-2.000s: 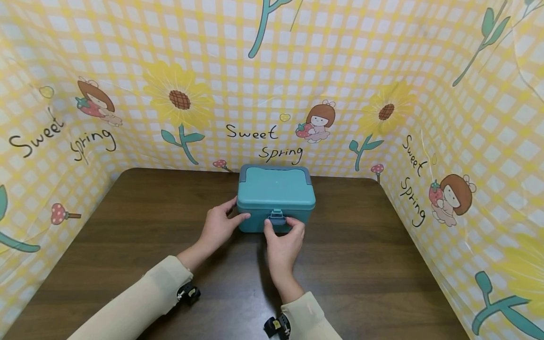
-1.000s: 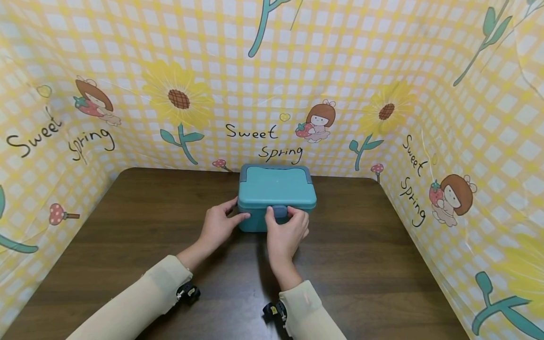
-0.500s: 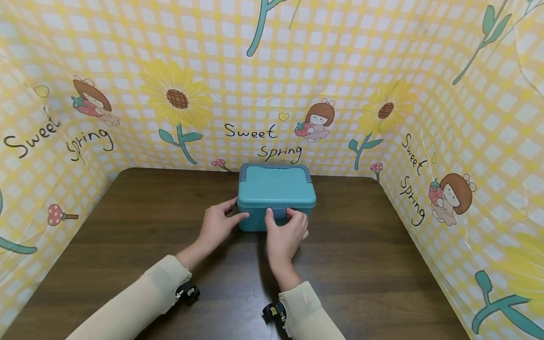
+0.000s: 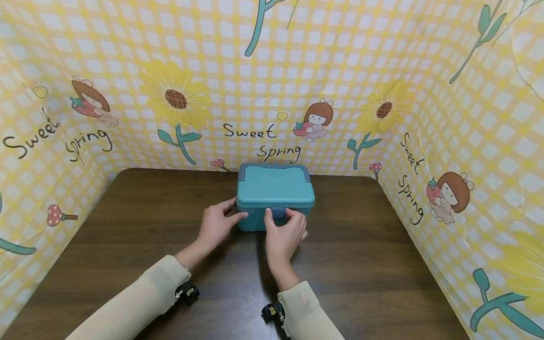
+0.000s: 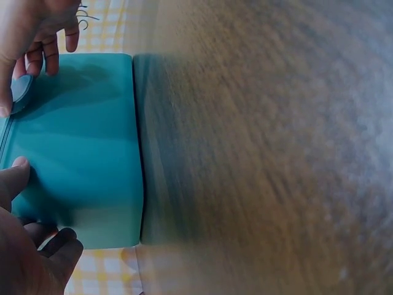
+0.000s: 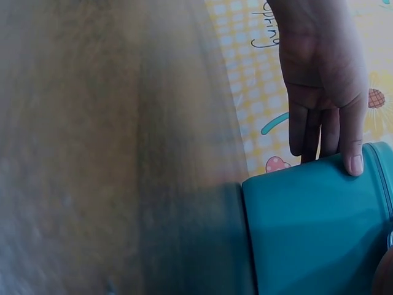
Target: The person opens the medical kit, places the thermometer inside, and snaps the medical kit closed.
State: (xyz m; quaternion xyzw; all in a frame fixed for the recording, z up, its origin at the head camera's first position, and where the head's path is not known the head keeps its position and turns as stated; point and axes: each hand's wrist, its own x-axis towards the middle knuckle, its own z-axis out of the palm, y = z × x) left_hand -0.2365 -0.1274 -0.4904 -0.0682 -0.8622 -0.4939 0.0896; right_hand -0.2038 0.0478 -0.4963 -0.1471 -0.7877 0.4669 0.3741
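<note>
A teal lidded box [image 4: 275, 186] stands at the back middle of the table, its lid down and a blue-grey carry handle [image 4: 308, 174] folded flat round the lid. My left hand [image 4: 216, 224] holds the front left corner, thumb on the front wall and fingers along the left side. At the middle of the front, my right hand [image 4: 282, 241] pinches the blue-grey latch [image 4: 278, 213] between thumb and index finger. The left wrist view shows that latch [image 5: 21, 92] standing out from the front wall. In the right wrist view, the left thumb [image 6: 354, 163] lies against the box wall.
Dark wooden table [image 4: 361, 264] under both arms. A yellow checked cloth [image 4: 263, 85] with printed flowers and figures rises behind the box and along both sides. Each wrist carries a small black camera [image 4: 187, 293] at the cuff.
Two seconds ago the latch hung lower with its hinge piece showing above it. My right hand has since raised it toward the lid edge. My left hand keeps its place.
</note>
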